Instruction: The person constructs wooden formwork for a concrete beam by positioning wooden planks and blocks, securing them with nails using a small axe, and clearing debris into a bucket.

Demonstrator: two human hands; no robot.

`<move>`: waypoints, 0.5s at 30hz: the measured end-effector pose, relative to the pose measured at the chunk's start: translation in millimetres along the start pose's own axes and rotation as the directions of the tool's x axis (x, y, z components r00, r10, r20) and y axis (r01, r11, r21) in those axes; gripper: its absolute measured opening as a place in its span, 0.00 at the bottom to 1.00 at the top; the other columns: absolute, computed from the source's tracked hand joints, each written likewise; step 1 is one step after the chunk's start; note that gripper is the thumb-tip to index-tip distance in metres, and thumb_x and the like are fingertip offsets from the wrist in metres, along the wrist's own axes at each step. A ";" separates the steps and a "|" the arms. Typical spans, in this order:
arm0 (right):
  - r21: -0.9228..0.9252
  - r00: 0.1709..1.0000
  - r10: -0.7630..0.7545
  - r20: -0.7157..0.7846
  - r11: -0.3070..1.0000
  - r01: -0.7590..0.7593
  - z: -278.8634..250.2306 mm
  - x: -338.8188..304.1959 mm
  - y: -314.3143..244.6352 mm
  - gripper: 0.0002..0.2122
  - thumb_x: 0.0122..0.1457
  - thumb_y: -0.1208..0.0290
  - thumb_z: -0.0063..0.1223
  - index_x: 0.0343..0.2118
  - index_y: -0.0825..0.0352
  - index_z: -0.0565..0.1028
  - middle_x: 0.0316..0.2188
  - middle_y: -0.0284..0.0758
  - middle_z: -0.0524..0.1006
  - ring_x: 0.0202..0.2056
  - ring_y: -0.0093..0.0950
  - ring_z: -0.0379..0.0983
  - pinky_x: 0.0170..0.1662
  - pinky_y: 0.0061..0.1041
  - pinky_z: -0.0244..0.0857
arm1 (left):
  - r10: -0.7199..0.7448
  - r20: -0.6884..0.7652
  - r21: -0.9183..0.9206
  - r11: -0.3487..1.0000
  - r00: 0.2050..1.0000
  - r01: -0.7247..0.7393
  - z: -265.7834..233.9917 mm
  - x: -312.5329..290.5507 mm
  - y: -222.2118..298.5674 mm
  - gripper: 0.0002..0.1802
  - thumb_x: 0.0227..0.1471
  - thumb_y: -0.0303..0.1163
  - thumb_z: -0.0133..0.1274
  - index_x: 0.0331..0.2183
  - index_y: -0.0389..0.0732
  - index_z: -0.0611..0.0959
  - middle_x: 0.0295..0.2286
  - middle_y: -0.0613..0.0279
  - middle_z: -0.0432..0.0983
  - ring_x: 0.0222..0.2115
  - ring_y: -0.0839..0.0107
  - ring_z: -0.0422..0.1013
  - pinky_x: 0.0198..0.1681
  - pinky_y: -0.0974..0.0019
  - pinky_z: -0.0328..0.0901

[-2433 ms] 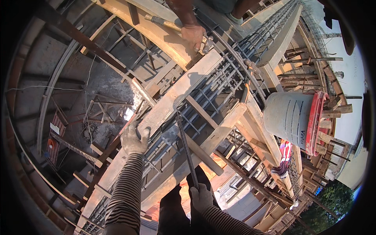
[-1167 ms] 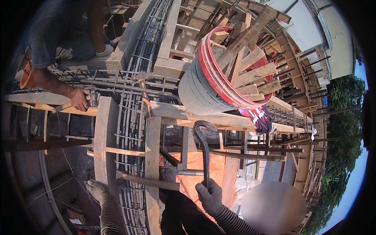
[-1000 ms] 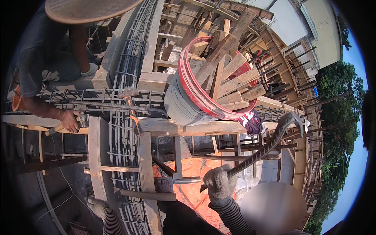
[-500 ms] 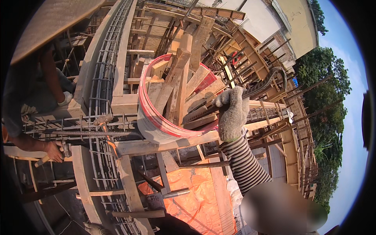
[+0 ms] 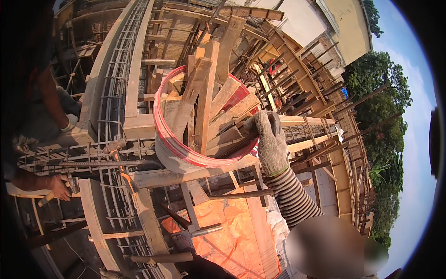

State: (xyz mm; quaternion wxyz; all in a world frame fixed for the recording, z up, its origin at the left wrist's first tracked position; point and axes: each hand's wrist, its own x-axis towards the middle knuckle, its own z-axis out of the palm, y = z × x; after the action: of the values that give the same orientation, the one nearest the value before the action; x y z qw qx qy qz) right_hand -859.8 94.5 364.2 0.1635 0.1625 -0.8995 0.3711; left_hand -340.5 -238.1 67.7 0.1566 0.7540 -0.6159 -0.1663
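Note:
My right hand (image 5: 271, 146), in a grey knit glove with a striped sleeve behind it, is closed at the right rim of a red-and-white bucket (image 5: 183, 159). Its fingers wrap the dark hooked end of a crowbar (image 5: 275, 124). The rest of the bar slants down among the wood offcuts (image 5: 204, 102) that fill the bucket, mostly hidden. Only a sliver of my left hand (image 5: 109, 274), gloved, shows at the bottom edge; its fingers are hidden. A claw hammer (image 5: 121, 167) with an orange-and-black handle lies on the rebar and boards left of the bucket.
At the left, a co-worker's bare hand (image 5: 60, 187) grips another hammer (image 5: 73, 184). Long rebar cages (image 5: 111, 104) run between formwork boards (image 5: 145, 218). An orange tarp (image 5: 227, 232) lies below, with gaps between the timbers. Scaffolding poles stick out at the right.
My right hand has lowered the crowbar deeper into the bucket, so its hook now sits at the fingers. My left hand has slipped mostly out of view. The picture has shifted slightly.

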 end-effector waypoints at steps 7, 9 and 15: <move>-0.169 0.964 -0.259 0.057 0.949 0.265 51.4 -32.5 -31.1 0.17 0.62 0.64 0.64 0.48 0.71 0.77 0.45 0.42 0.77 0.48 0.43 0.72 0.56 0.42 0.64 | -0.374 -0.045 0.084 0.923 0.926 0.376 -13.0 42.7 -16.4 0.37 0.71 0.52 0.32 0.61 0.29 0.72 0.59 0.34 0.71 0.60 0.41 0.67 0.63 0.50 0.61; -0.038 0.990 -0.137 0.019 0.990 0.137 45.6 -37.6 -42.4 0.15 0.60 0.68 0.64 0.46 0.71 0.78 0.43 0.40 0.77 0.48 0.41 0.71 0.58 0.40 0.62 | -0.326 -0.016 0.074 0.942 0.945 0.327 10.4 55.8 -34.8 0.37 0.71 0.52 0.34 0.60 0.28 0.73 0.57 0.33 0.72 0.58 0.42 0.69 0.62 0.51 0.63; 0.020 0.999 -0.004 0.034 1.000 0.003 43.9 -68.7 -25.9 0.17 0.61 0.74 0.63 0.51 0.70 0.73 0.49 0.38 0.74 0.50 0.35 0.70 0.61 0.37 0.61 | -0.281 -0.020 0.121 0.952 0.959 0.281 14.2 59.4 -56.4 0.38 0.70 0.53 0.37 0.62 0.26 0.71 0.58 0.34 0.72 0.60 0.42 0.68 0.64 0.51 0.61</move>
State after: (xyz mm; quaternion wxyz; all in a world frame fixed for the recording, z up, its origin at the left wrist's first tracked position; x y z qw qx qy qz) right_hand -795.3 57.2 322.2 0.1472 0.1719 -0.8982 0.3768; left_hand -286.2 -286.0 26.6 0.0853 0.8424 -0.5111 -0.1477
